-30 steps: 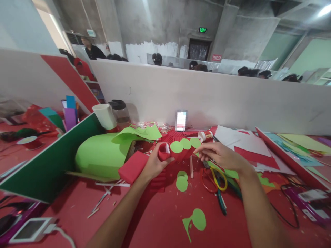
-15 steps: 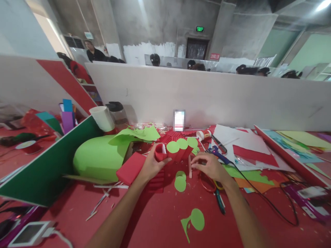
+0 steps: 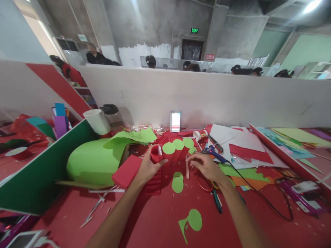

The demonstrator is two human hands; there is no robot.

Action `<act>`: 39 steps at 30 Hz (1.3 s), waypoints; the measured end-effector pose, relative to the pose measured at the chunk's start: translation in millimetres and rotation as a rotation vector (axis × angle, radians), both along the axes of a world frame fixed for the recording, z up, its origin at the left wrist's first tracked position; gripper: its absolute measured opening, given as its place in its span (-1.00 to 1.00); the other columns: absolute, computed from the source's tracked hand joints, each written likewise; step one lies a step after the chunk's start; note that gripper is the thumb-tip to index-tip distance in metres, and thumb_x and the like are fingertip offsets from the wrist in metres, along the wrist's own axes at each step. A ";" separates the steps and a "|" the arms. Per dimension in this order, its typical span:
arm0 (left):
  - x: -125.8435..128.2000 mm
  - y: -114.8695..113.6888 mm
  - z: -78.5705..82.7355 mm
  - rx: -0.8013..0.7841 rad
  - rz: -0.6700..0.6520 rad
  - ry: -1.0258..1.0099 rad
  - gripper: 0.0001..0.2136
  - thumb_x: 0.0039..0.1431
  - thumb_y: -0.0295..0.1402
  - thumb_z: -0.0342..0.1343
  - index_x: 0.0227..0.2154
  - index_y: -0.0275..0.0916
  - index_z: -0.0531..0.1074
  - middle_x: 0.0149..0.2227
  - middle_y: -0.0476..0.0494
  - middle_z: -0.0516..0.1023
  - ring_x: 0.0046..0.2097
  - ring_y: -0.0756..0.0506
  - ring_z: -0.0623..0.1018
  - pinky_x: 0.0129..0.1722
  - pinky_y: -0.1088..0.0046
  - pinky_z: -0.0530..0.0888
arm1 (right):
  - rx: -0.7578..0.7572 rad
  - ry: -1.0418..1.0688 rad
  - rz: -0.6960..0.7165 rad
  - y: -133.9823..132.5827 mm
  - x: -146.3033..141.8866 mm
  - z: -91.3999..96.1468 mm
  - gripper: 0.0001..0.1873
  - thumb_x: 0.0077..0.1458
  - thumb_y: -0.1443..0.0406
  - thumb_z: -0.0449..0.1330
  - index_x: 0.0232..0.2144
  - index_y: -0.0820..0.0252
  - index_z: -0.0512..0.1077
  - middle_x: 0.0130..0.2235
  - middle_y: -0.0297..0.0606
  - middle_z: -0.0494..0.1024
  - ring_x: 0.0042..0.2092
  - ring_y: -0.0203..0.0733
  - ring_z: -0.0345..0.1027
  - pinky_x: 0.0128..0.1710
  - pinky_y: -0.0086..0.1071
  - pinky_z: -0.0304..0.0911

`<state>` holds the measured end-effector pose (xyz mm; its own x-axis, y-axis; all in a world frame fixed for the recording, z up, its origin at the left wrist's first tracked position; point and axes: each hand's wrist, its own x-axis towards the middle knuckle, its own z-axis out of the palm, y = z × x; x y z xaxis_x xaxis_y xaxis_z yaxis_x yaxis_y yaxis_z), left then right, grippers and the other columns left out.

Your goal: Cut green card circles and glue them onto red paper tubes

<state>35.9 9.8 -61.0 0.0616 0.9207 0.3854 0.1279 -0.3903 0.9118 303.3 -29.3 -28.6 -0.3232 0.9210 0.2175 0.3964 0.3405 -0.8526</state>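
My left hand [image 3: 149,169] is closed round a red paper tube [image 3: 156,157], its open end facing me and something white inside. Beside the tube, several red tubes capped with green paper discs [image 3: 168,148] stand in a row. My right hand [image 3: 205,165] has its fingers bent and apart, fingertips at the upper end of a pale thin stick [image 3: 187,170]; whether they touch it is unclear. Two overlapping green discs [image 3: 177,184] lie between my hands. Orange-handled scissors [image 3: 204,182] are partly under my right hand, next to dark green-handled pliers [image 3: 217,201].
A blue glue gun [image 3: 214,153] with a black cord lies at right, near white sheets [image 3: 219,137] and a white spool [image 3: 200,134]. A green roll [image 3: 93,163] and red block [image 3: 126,171] are at left. A phone [image 3: 176,121] stands by the partition.
My right fingertips have shifted slightly left, to the pale stick's upper end. My left hand still holds the red tube. The whole view has shifted a little.
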 end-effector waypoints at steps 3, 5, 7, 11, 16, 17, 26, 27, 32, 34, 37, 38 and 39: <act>0.3 -0.5 1.7 0.011 -0.005 -0.008 -0.44 -0.06 -0.18 0.42 -0.01 -0.20 0.36 -0.03 -0.19 0.55 0.03 -0.24 0.55 0.10 0.16 0.44 | -0.092 0.150 0.047 0.0 -1.2 -2.6 -0.74 0.31 0.16 0.12 -0.13 0.13 0.54 -0.25 -0.20 0.57 -0.21 -0.10 0.48 -0.14 -0.22 0.38; 0.0 -0.9 3.1 0.008 -0.002 0.000 -0.45 -0.06 -0.18 0.42 -0.02 -0.20 0.37 -0.04 -0.18 0.55 0.02 -0.23 0.55 0.11 0.16 0.44 | -0.131 0.219 0.064 -0.6 -3.0 -3.7 -0.73 0.30 0.12 0.13 -0.14 0.15 0.51 -0.32 -0.24 0.53 -0.26 -0.13 0.46 -0.20 -0.26 0.37; -0.4 -1.1 4.1 0.005 0.002 0.006 -0.45 -0.06 -0.19 0.42 -0.02 -0.19 0.37 -0.04 -0.18 0.56 0.02 -0.23 0.55 0.11 0.16 0.44 | -0.128 0.242 0.031 -1.2 -5.1 -4.3 -0.76 0.25 0.11 0.21 -0.20 0.14 0.49 -0.36 -0.29 0.49 -0.32 -0.18 0.41 -0.27 -0.31 0.33; -0.3 -1.3 4.5 0.003 0.002 0.013 -0.45 -0.07 -0.17 0.42 -0.03 -0.18 0.37 -0.05 -0.17 0.56 0.01 -0.24 0.56 0.09 0.17 0.44 | -0.073 0.201 -0.065 -0.2 -7.6 -6.4 -0.82 0.12 0.18 0.31 -0.34 0.12 0.42 -0.39 -0.37 0.41 -0.38 -0.24 0.30 -0.38 -0.37 0.25; 0.1 -0.5 2.9 0.008 0.011 0.011 -0.45 -0.06 -0.16 0.42 -0.02 -0.18 0.37 -0.04 -0.17 0.56 0.02 -0.24 0.56 0.10 0.17 0.44 | -0.075 0.207 -0.068 4.7 -6.5 -10.9 -0.76 0.07 0.14 0.36 -0.32 0.12 0.44 -0.32 -0.30 0.51 -0.29 -0.16 0.43 -0.26 -0.30 0.37; 0.1 -0.2 2.4 0.010 0.010 0.008 -0.45 -0.06 -0.17 0.42 -0.02 -0.18 0.37 -0.04 -0.17 0.56 0.02 -0.24 0.55 0.10 0.17 0.44 | -0.066 0.213 -0.083 5.9 -5.8 -11.9 -0.75 0.06 0.12 0.37 -0.31 0.12 0.45 -0.30 -0.28 0.54 -0.26 -0.13 0.46 -0.22 -0.28 0.39; -0.4 -0.3 1.8 0.033 -0.011 -0.009 -0.48 -0.01 -0.24 0.39 0.00 -0.18 0.37 -0.01 -0.17 0.53 0.04 -0.23 0.53 0.12 0.17 0.42 | 0.142 0.216 -0.353 11.7 -6.1 -21.4 -0.57 0.16 0.08 0.30 0.02 0.04 0.36 -0.03 -0.14 0.53 0.02 -0.02 0.45 -0.02 -0.17 0.43; -0.6 -0.9 2.8 0.042 -0.016 -0.004 -0.48 -0.01 -0.25 0.39 0.01 -0.17 0.36 0.00 -0.17 0.52 0.05 -0.23 0.53 0.13 0.17 0.41 | 0.152 0.196 -0.356 11.5 -7.9 -22.1 -0.50 0.15 0.09 0.30 0.09 0.02 0.32 0.04 -0.12 0.50 0.08 -0.01 0.42 0.03 -0.14 0.42; -1.9 -4.1 5.8 0.068 -0.061 0.028 -0.49 0.03 -0.28 0.38 0.04 -0.13 0.35 0.05 -0.15 0.50 0.13 -0.23 0.49 0.19 0.20 0.37 | 0.155 0.062 -0.354 9.7 -17.8 -22.6 -0.22 0.12 0.16 0.32 0.31 0.01 0.13 0.28 -0.07 0.34 0.29 0.08 0.23 0.24 -0.01 0.22; -2.0 -4.6 4.8 0.074 -0.078 0.017 -0.49 0.04 -0.28 0.38 0.05 -0.12 0.35 0.05 -0.15 0.50 0.11 -0.22 0.50 0.16 0.21 0.39 | 0.162 0.039 -0.345 9.8 -20.4 -21.9 -0.24 0.13 0.17 0.31 0.31 0.04 0.14 0.28 -0.07 0.36 0.29 0.09 0.24 0.26 -0.01 0.19; -2.4 -4.6 2.3 0.087 -0.114 0.004 -0.48 0.05 -0.28 0.38 0.06 -0.12 0.35 0.06 -0.16 0.49 0.10 -0.22 0.51 0.14 0.22 0.41 | 0.189 0.024 -0.329 11.4 -22.8 -20.5 -0.34 0.14 0.19 0.31 0.24 0.07 0.24 0.22 -0.08 0.43 0.23 0.09 0.32 0.21 -0.03 0.24; -2.8 -4.4 1.5 0.091 -0.125 0.005 -0.48 0.05 -0.28 0.38 0.06 -0.12 0.35 0.06 -0.16 0.49 0.10 -0.22 0.51 0.14 0.21 0.41 | 0.202 0.020 -0.327 12.3 -23.4 -20.1 -0.40 0.14 0.19 0.30 0.20 0.08 0.29 0.18 -0.08 0.47 0.19 0.09 0.35 0.18 -0.04 0.27; -3.4 -4.2 1.0 0.095 -0.135 0.010 -0.48 0.05 -0.28 0.38 0.06 -0.13 0.35 0.05 -0.17 0.49 0.10 -0.22 0.51 0.15 0.21 0.41 | 0.216 0.020 -0.326 13.3 -24.1 -19.6 -0.46 0.14 0.19 0.30 0.15 0.09 0.34 0.13 -0.09 0.50 0.15 0.09 0.39 0.14 -0.05 0.30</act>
